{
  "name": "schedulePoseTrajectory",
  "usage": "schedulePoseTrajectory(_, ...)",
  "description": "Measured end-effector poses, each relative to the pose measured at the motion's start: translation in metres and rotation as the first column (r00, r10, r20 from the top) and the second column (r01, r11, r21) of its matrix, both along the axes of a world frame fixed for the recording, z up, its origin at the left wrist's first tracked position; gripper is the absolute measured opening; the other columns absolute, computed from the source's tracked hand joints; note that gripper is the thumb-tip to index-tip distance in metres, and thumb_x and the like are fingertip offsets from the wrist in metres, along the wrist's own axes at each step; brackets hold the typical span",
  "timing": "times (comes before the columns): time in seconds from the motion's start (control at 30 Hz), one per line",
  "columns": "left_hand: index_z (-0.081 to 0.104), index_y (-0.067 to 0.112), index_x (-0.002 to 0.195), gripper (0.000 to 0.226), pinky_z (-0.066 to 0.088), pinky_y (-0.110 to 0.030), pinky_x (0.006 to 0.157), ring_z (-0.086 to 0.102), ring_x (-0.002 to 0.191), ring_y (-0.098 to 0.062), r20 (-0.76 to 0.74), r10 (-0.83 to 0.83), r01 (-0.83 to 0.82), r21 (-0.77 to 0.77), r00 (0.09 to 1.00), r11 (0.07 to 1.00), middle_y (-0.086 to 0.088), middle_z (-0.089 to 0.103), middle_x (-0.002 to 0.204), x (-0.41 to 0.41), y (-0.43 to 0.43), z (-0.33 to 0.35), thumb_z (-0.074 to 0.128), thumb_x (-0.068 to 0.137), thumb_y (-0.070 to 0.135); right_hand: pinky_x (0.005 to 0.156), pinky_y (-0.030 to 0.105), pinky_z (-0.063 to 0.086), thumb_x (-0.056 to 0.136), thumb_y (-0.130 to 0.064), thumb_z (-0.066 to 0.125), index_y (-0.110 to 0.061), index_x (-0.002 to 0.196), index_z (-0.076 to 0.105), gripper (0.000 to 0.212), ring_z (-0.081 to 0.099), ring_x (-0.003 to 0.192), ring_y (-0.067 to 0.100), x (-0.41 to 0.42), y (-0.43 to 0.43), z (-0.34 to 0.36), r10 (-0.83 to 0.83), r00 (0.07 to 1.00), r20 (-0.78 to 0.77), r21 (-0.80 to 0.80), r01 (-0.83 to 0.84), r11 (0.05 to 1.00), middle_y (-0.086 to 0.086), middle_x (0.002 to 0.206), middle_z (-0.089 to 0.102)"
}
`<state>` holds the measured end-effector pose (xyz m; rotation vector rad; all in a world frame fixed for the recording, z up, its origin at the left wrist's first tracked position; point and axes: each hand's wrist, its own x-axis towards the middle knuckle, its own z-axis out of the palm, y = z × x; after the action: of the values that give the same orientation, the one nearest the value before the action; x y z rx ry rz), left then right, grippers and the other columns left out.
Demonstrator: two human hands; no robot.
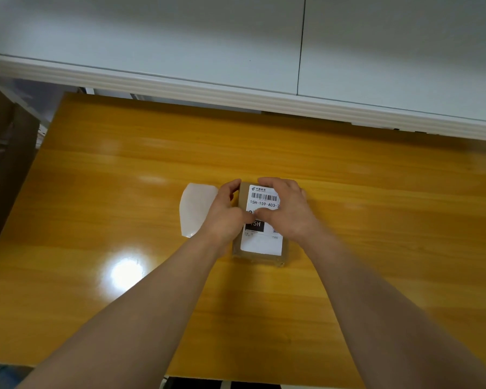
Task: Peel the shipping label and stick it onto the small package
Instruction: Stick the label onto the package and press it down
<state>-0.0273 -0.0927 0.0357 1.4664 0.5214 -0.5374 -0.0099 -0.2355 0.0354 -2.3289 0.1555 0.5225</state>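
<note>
Sticking step: shipping label (pixel 260 242) on small package (pixel 260 258); left hand (pixel 226 214) and right hand (pixel 285 209) grip it, thumbs pressing (backing sheet (pixel 194 209) lies beside). Next, probably: smooth the edges.

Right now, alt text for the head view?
A person's left hand and right hand grip a small brown package on a yellow wooden table, thumbs pressing a white barcoded shipping label onto its top. A blank backing sheet lies just left of it.
</note>
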Motion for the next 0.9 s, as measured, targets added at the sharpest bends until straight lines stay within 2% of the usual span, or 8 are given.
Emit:
schedulePoseTrajectory(0.07,0.040,0.020,0.148,0.081,0.054,-0.023,0.060,0.063,0.094,-0.007,-0.004,0.047,-0.047,-0.010,0.999,0.999,-0.003,0.059,0.132,0.002,-0.002,-0.002,0.061,0.079,-0.018,0.110,0.047,0.036,0.078,-0.025,0.076,-0.040,0.134,0.054,0.062,0.034,0.129,0.023,-0.001,0.003,-0.003,-0.045,0.999,0.007,0.016,0.045,0.999,-0.001,0.137,0.044)
schedulePoseTrajectory(0.13,0.043,0.020,0.144,0.077,0.057,-0.033,0.063,0.069,0.097,-0.023,-0.018,0.103,-0.103,-0.023,0.995,0.994,-0.007,0.065,0.125,0.004,-0.004,-0.004,0.061,0.079,-0.017,0.108,0.047,0.037,0.079,-0.025,0.075,-0.040,0.129,0.057,0.055,0.036,0.125,0.023,-0.001,0.005,-0.006,-0.086,0.996,0.024,0.034,0.085,0.996,-0.004,0.127,0.045)
schedulePoseTrajectory(0.2,0.046,0.020,0.138,0.069,0.059,-0.039,0.068,0.070,0.100,-0.030,-0.027,0.143,-0.144,-0.027,0.989,0.989,-0.008,0.067,0.121,0.006,-0.007,-0.006,0.061,0.081,-0.014,0.107,0.047,0.038,0.081,-0.025,0.073,-0.040,0.123,0.060,0.046,0.038,0.121,0.021,0.000,0.005,-0.008,-0.119,0.992,0.036,0.056,0.117,0.992,-0.007,0.118,0.044)
schedulePoseTrajectory(0.47,0.053,0.017,0.117,0.041,0.060,-0.045,0.076,0.070,0.089,-0.027,-0.038,0.292,-0.292,-0.021,0.956,0.956,-0.007,0.066,0.106,0.011,-0.016,-0.014,0.066,0.084,-0.002,0.106,0.051,0.039,0.085,-0.029,0.069,-0.047,0.095,0.060,0.023,0.043,0.121,0.021,0.002,0.016,-0.018,-0.267,0.961,0.072,0.153,0.253,0.955,-0.006,0.115,0.052)
schedulePoseTrajectory(0.77,0.053,0.023,0.092,0.024,0.059,-0.045,0.071,0.067,0.075,-0.029,-0.063,0.377,-0.377,0.011,0.924,0.926,-0.012,0.067,0.091,0.017,-0.019,-0.019,0.069,0.080,0.009,0.101,0.051,0.042,0.088,-0.037,0.064,-0.043,0.088,0.064,0.006,0.050,0.116,0.019,0.003,0.023,-0.023,-0.355,0.927,0.123,0.123,0.340,0.932,-0.009,0.112,0.059)
schedulePoseTrajectory(0.9,0.053,0.023,0.089,0.023,0.060,-0.053,0.073,0.067,0.074,-0.030,-0.059,0.373,-0.371,0.040,0.926,0.928,-0.012,0.068,0.089,0.019,-0.021,-0.016,0.070,0.077,0.014,0.101,0.052,0.042,0.088,-0.038,0.063,-0.044,0.085,0.063,0.006,0.050,0.116,0.018,0.003,0.025,-0.026,-0.352,0.926,0.134,0.106,0.340,0.934,-0.009,0.111,0.059)
